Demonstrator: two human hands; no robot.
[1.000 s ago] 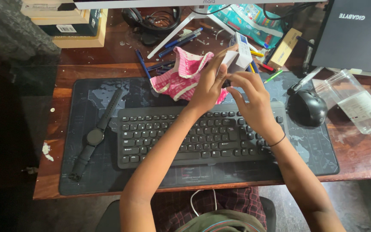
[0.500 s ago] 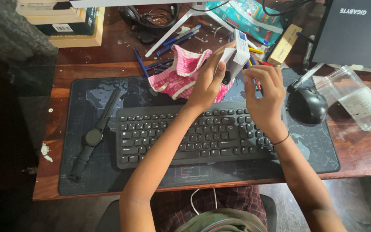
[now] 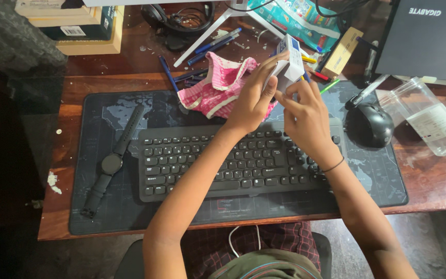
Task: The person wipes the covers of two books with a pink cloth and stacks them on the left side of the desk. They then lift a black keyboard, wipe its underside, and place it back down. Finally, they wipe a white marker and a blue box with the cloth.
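Wooden desk (image 3: 104,82) under dark desk mat (image 3: 109,103), pens (image 3: 169,72), clear plastic box (image 3: 429,121).

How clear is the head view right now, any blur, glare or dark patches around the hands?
Head view: sharp on the left hand and right hand holding the small white box; no motion blur visible. Soft sheen on the clear plastic container. Left edge beyond the wooden desk falls into deep shadow. Slight wide-angle bowing at the edges.
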